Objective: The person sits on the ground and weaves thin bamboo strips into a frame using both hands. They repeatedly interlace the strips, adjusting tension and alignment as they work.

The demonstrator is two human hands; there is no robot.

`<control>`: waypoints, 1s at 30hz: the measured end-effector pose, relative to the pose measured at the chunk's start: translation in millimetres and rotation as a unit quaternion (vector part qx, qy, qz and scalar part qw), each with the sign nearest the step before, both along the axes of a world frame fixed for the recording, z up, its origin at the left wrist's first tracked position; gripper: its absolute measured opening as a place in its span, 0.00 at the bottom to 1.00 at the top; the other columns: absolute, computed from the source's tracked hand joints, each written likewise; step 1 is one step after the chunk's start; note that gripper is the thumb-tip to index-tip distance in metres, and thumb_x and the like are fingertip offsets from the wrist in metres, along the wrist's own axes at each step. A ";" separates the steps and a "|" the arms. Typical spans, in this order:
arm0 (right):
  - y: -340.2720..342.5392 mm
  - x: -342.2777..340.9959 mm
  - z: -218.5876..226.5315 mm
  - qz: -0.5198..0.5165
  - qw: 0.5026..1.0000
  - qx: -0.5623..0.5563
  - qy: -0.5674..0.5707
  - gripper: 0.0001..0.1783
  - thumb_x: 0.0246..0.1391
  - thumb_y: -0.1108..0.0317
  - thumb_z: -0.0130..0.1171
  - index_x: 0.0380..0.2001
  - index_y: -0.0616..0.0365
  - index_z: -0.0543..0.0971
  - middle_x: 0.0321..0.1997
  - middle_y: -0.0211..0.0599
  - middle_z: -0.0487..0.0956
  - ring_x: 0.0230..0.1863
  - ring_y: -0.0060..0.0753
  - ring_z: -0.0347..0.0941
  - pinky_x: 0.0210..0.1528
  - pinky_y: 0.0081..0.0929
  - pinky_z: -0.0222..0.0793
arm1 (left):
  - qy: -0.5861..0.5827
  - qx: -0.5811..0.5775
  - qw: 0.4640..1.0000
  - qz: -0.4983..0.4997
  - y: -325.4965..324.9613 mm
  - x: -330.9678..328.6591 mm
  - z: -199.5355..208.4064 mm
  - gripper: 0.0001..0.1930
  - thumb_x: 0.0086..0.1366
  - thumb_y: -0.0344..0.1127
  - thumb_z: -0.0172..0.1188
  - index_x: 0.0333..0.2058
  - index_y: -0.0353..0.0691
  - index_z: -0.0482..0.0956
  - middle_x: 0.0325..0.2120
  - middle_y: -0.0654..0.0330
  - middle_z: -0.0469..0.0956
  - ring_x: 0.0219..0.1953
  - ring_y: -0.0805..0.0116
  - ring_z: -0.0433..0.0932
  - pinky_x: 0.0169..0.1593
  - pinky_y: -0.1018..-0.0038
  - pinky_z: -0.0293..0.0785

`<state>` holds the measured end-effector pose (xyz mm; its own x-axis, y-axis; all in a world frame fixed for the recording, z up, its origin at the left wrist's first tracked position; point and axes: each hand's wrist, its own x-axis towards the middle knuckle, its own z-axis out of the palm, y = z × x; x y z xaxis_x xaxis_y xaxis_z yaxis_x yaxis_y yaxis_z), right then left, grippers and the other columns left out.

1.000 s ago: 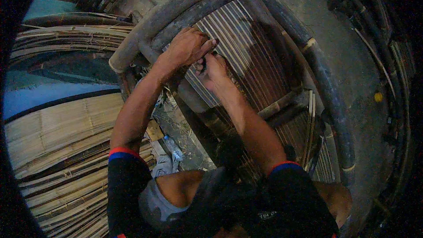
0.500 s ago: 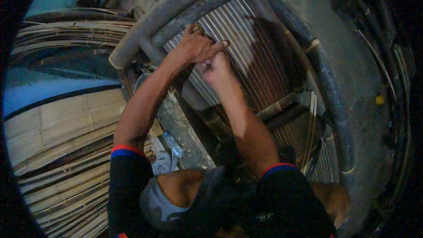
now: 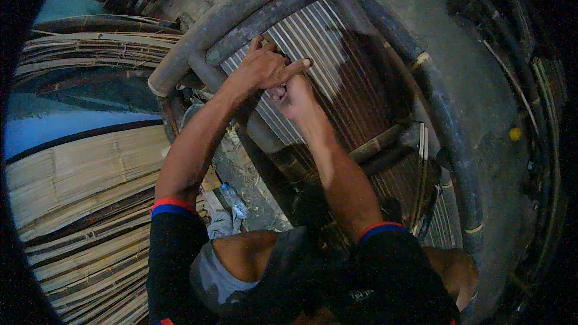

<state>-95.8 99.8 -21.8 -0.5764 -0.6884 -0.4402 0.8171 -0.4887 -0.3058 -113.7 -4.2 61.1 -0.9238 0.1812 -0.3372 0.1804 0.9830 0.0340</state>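
Note:
A panel of narrow pale slats is set inside a dark bamboo frame. My left hand rests over the panel's left part, palm down. Its fingers are bent against the slats near the upper rail, and its thumb stretches out to the right, apart from them. Just below and touching it, my right hand is closed, fingers curled in over the slats. Whatever it grips, if anything, is hidden. Shadow covers the right half of the panel.
Bundled split bamboo strips and a stack of pale flattened bamboo lie to the left. A clear plastic bottle is beside grey cloth near my left arm. Loose thin strips lean at the frame's lower right.
The view has shifted slightly, so the frame sits a little further left. Both hands keep nearly the same place and pose on the slats.

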 end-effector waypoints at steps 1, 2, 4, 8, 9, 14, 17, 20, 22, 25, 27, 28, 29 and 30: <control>6.0 0.3 -4.5 0.023 0.998 0.027 0.047 0.15 0.65 0.50 0.51 0.33 0.48 0.75 0.20 0.26 0.73 0.19 0.25 0.69 0.23 0.30 0.66 | 0.001 -0.005 1.000 -0.005 -1.1 -0.9 -2.3 0.45 0.69 0.71 0.31 0.30 0.34 0.86 0.36 0.44 0.83 0.58 0.45 0.70 0.69 0.46 0.42; 12.6 3.8 7.1 0.065 0.961 0.168 0.209 0.17 0.64 0.50 0.51 0.34 0.51 0.75 0.22 0.33 0.76 0.22 0.33 0.73 0.26 0.36 0.69 | 0.016 0.000 1.000 -0.021 -6.0 1.7 -1.3 0.42 0.70 0.68 0.34 0.31 0.36 0.86 0.37 0.45 0.83 0.57 0.47 0.71 0.69 0.46 0.44; 29.9 9.2 23.1 0.121 0.791 0.384 0.460 0.20 0.64 0.50 0.51 0.36 0.57 0.75 0.25 0.46 0.79 0.28 0.48 0.78 0.33 0.46 0.72 | 0.048 0.012 0.997 -0.057 -13.5 6.2 -0.1 0.35 0.71 0.64 0.39 0.34 0.39 0.86 0.37 0.48 0.83 0.56 0.49 0.72 0.67 0.47 0.48; 52.9 7.5 22.5 0.144 0.537 0.560 0.614 0.22 0.61 0.52 0.52 0.39 0.63 0.75 0.31 0.62 0.80 0.37 0.66 0.79 0.41 0.57 0.73 | 0.071 0.062 0.988 -0.121 -33.6 2.2 0.1 0.20 0.68 0.53 0.52 0.40 0.45 0.85 0.41 0.54 0.82 0.52 0.56 0.76 0.63 0.50 0.56; 60.5 5.5 21.3 0.155 0.528 0.566 0.614 0.21 0.60 0.52 0.53 0.40 0.62 0.75 0.32 0.62 0.80 0.37 0.66 0.78 0.41 0.58 0.72 | 0.089 0.094 0.982 -0.137 -35.3 3.2 -0.8 0.17 0.67 0.50 0.54 0.38 0.44 0.85 0.41 0.54 0.81 0.52 0.56 0.75 0.63 0.50 0.57; 111.6 20.0 85.4 0.063 0.629 0.496 0.595 0.15 0.61 0.55 0.54 0.34 0.56 0.78 0.28 0.60 0.79 0.32 0.66 0.77 0.36 0.55 0.70 | 0.167 0.023 0.972 -0.161 -31.4 14.2 -0.7 0.13 0.63 0.46 0.57 0.36 0.44 0.83 0.40 0.55 0.80 0.48 0.55 0.76 0.58 0.53 0.60; 107.7 17.6 90.1 0.002 0.691 0.478 0.541 0.17 0.62 0.56 0.54 0.30 0.59 0.79 0.21 0.50 0.78 0.25 0.53 0.77 0.30 0.46 0.69 | 0.161 0.057 0.974 -0.151 -34.1 9.6 -10.2 0.12 0.62 0.45 0.58 0.34 0.43 0.82 0.36 0.55 0.80 0.46 0.53 0.76 0.58 0.53 0.60; 82.6 9.3 48.1 0.073 0.853 0.336 0.393 0.16 0.63 0.58 0.55 0.30 0.61 0.79 0.18 0.37 0.75 0.22 0.34 0.75 0.26 0.34 0.69 | 0.159 0.127 0.973 -0.112 -41.0 6.3 -17.7 0.12 0.61 0.45 0.60 0.31 0.42 0.81 0.32 0.55 0.80 0.43 0.54 0.77 0.58 0.53 0.59; 55.9 13.9 6.0 -0.021 0.923 0.253 0.288 0.14 0.64 0.61 0.56 0.32 0.61 0.79 0.22 0.30 0.75 0.22 0.23 0.73 0.24 0.25 0.67 | 0.146 0.236 0.960 -0.047 -32.1 11.0 -11.0 0.13 0.61 0.45 0.60 0.30 0.40 0.81 0.30 0.56 0.80 0.41 0.55 0.77 0.58 0.56 0.59; 23.8 16.6 -7.2 -0.133 0.942 0.206 0.227 0.12 0.64 0.62 0.56 0.35 0.61 0.79 0.24 0.30 0.76 0.21 0.23 0.72 0.24 0.25 0.69 | 0.094 0.366 0.926 -0.002 -16.5 17.9 0.7 0.14 0.62 0.44 0.60 0.30 0.37 0.82 0.29 0.55 0.79 0.39 0.57 0.76 0.56 0.59 0.63; 17.5 16.8 -13.5 -0.140 0.926 0.224 0.269 0.12 0.64 0.63 0.56 0.36 0.62 0.79 0.24 0.29 0.75 0.21 0.23 0.71 0.24 0.26 0.70 | 0.100 0.414 0.904 0.024 -10.4 23.2 -0.8 0.14 0.63 0.43 0.60 0.31 0.35 0.82 0.30 0.54 0.78 0.38 0.57 0.76 0.53 0.62 0.66; 18.5 20.6 -0.7 -0.116 0.935 0.205 0.265 0.12 0.64 0.63 0.55 0.37 0.63 0.79 0.24 0.28 0.74 0.21 0.22 0.70 0.24 0.26 0.71 | 0.127 0.423 0.896 0.047 -9.7 29.8 -3.3 0.14 0.63 0.42 0.60 0.32 0.34 0.82 0.30 0.53 0.78 0.38 0.57 0.76 0.52 0.63 0.68; 16.0 24.3 -7.2 -0.075 0.942 0.188 0.267 0.11 0.64 0.64 0.54 0.37 0.62 0.79 0.23 0.26 0.72 0.21 0.19 0.68 0.23 0.24 0.67 | 0.151 0.403 0.902 0.030 -13.3 32.7 -3.1 0.14 0.63 0.41 0.60 0.32 0.33 0.82 0.31 0.52 0.77 0.38 0.56 0.76 0.50 0.63 0.69; 17.8 27.9 -4.4 -0.076 0.928 0.213 0.296 0.11 0.64 0.64 0.54 0.37 0.62 0.79 0.23 0.26 0.73 0.21 0.19 0.68 0.23 0.23 0.66 | 0.174 0.382 0.908 0.014 -15.9 36.8 -3.4 0.14 0.64 0.41 0.60 0.33 0.33 0.82 0.32 0.51 0.77 0.39 0.55 0.76 0.49 0.63 0.70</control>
